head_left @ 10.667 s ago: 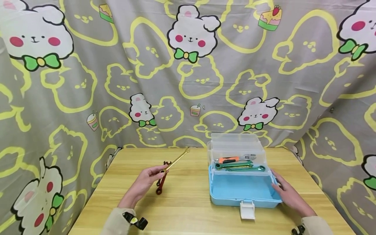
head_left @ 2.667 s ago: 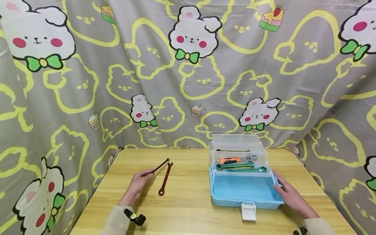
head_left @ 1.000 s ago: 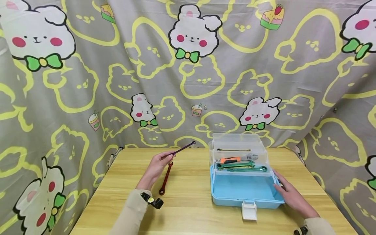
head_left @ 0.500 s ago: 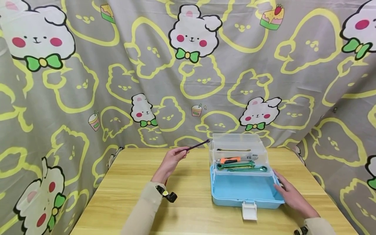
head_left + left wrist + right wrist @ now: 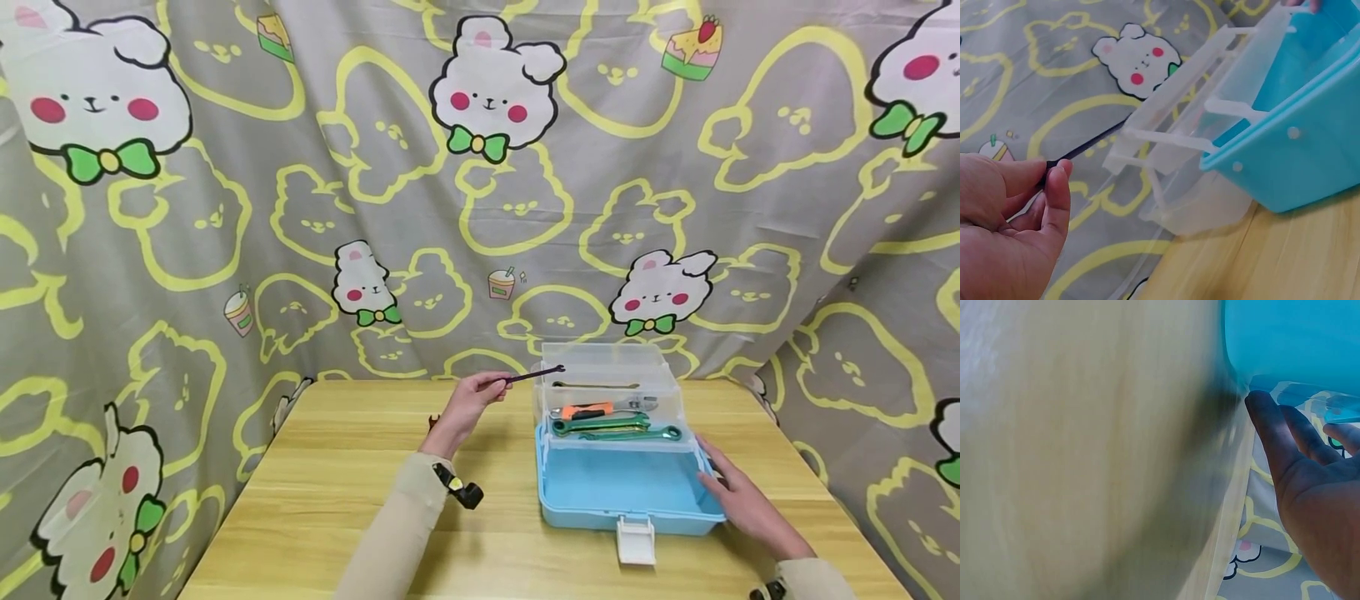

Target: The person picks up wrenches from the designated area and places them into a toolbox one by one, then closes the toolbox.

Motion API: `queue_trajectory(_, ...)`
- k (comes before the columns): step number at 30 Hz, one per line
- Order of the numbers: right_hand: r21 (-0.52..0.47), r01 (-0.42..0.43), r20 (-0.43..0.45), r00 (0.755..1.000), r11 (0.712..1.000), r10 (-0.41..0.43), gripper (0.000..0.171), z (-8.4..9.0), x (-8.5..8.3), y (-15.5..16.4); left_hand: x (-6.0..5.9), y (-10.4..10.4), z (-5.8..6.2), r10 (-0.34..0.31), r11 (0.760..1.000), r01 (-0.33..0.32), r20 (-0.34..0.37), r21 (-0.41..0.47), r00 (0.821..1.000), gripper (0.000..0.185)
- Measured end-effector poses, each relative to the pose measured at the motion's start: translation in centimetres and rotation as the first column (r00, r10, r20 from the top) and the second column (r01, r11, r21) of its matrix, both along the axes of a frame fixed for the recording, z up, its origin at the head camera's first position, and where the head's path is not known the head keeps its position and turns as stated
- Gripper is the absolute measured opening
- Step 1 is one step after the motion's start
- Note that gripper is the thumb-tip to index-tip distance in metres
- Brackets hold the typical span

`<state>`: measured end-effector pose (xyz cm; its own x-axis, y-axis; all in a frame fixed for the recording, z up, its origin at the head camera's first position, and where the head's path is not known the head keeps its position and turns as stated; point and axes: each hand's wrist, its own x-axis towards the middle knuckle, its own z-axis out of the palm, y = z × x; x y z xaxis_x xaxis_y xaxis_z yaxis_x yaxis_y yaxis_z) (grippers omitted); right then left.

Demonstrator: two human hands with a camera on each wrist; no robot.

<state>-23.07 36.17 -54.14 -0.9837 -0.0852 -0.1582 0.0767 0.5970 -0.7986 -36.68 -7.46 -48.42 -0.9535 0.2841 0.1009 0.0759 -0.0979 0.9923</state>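
Observation:
My left hand (image 5: 487, 387) pinches one end of a thin dark purple wrench (image 5: 534, 375); its far tip hovers over the left rim of the clear upper trays (image 5: 609, 360) of an open blue toolbox (image 5: 622, 487). In the left wrist view, thumb and forefinger of my left hand (image 5: 1054, 170) nip the dark wrench (image 5: 1092, 141) beside the clear trays (image 5: 1179, 128) and the blue toolbox (image 5: 1300, 147). My right hand (image 5: 723, 483) rests flat against the box's right side, fingers straight; the right wrist view shows this right hand (image 5: 1297, 450) at the blue toolbox (image 5: 1291, 337).
The trays hold an orange-handled tool (image 5: 588, 410), green wrenches (image 5: 617, 427) and a gold wrench (image 5: 596, 385). A red wrench (image 5: 432, 421) lies on the wooden table (image 5: 337, 483), mostly hidden behind my left forearm. A patterned curtain (image 5: 480, 208) closes off the back and sides.
My left hand lifted the dark wrench off the table and carried it right, to the clear trays. The right hand stayed on the box's side.

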Motion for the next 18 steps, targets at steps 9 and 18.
queue_trajectory(9,-0.003,0.008,0.014,1.000,1.000,-0.008,0.073,-0.1,-0.1,-0.1,-0.3,1.3,0.5,0.021,1.000,-0.020,0.037,-0.016,0.999,0.032)
queue_trajectory(18,0.008,0.008,0.006,1.000,1.000,-0.008,0.072,-0.1,-0.1,-0.1,-0.7,2.5,0.7,0.150,0.987,-0.152,0.035,0.057,0.988,0.021)
